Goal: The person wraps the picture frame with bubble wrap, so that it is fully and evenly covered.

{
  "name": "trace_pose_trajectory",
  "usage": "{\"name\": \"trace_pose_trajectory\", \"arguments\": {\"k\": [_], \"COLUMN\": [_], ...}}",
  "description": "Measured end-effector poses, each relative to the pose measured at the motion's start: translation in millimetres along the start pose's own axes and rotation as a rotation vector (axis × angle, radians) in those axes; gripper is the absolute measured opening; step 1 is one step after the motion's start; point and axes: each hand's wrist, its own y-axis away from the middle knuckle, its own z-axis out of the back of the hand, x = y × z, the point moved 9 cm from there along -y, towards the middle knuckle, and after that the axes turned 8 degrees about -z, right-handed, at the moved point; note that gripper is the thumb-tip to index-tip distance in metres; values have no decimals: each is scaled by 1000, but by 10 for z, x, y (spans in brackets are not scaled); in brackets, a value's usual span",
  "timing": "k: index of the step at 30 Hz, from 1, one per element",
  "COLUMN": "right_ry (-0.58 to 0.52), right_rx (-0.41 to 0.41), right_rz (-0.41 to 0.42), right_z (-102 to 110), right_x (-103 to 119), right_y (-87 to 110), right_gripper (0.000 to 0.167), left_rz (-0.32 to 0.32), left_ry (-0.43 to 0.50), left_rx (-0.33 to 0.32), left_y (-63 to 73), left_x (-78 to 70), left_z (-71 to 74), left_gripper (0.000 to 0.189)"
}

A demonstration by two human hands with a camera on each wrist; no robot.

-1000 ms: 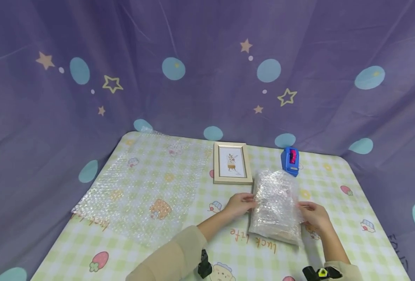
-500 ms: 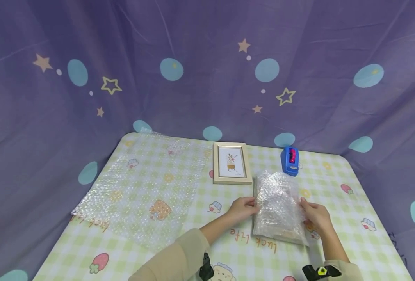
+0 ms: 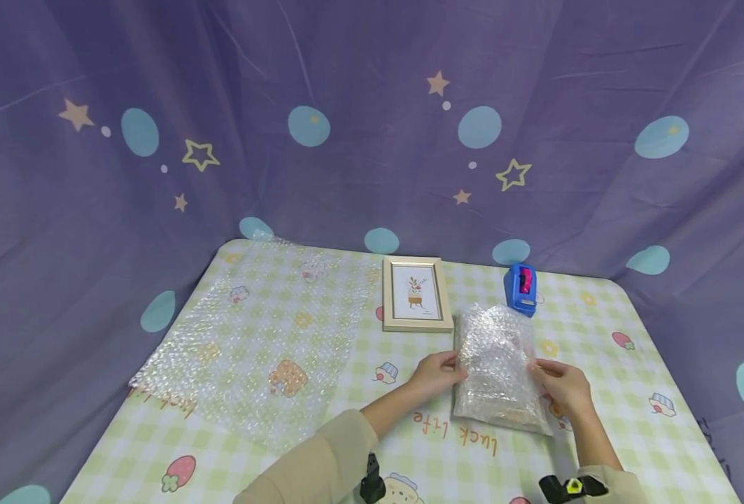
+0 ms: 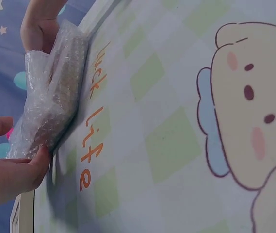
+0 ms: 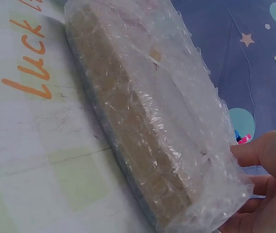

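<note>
On checked tabletop [image 3: 636, 371]: left grip [image 3: 434, 374], right grip [image 3: 563, 388] pinching bubble-wrapped parcel [image 3: 496, 371] from 2 opposite sides.

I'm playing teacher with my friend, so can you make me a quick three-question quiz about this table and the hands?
1. True or false: the left hand and the right hand both touch the wrapped package.

2. Pick one. What colour is the body of the tape holder?
A) Green
B) Blue
C) Yellow

3. Fill in the blank: in the head view, the flat sheet of bubble wrap lies to the ____ of the picture frame.

Key:
1. True
2. B
3. Left
</note>
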Motion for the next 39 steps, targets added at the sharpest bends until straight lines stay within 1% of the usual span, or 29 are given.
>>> {"name": "trace_pose_trajectory", "arguments": {"k": [6, 12, 17, 21, 25, 30, 34, 37, 39], "right_ry": [-7, -37, -26, 9, 56, 89, 77, 56, 28], "right_rx": [-18, -1, 19, -20, -94, -139, -158, -161, -143], "right_rz": [-8, -31, -54, -35, 49, 170, 266, 351, 396], "right_z": [9, -3, 16, 74, 123, 70, -76, -255, -408], "right_x": [-33, -46, -29, 89, 334, 779, 1152, 1382, 1505], "right_y": [-13, -21, 9, 79, 184, 327, 412, 457, 488], "right_gripper": [60, 60, 65, 70, 65, 56, 49, 45, 43], "left_rz": [3, 0, 3, -4, -17, -19, -35, -39, -31], "left_ry": [24, 0, -7, -8, -12, -38, -70, -83, -99], "left_rx": [19, -1, -4, -12, -38, -80, -126, -179, -224], "left_y": [-3, 23, 16, 25, 55, 134, 215, 275, 328], "left_x": [10, -9, 17, 25, 24, 35, 19, 41, 69], "left_z": [-26, 29, 102, 227, 427, 775, 1115, 1381, 1568], "left_gripper": [55, 52, 51, 50, 43, 40, 41, 40, 38]}}
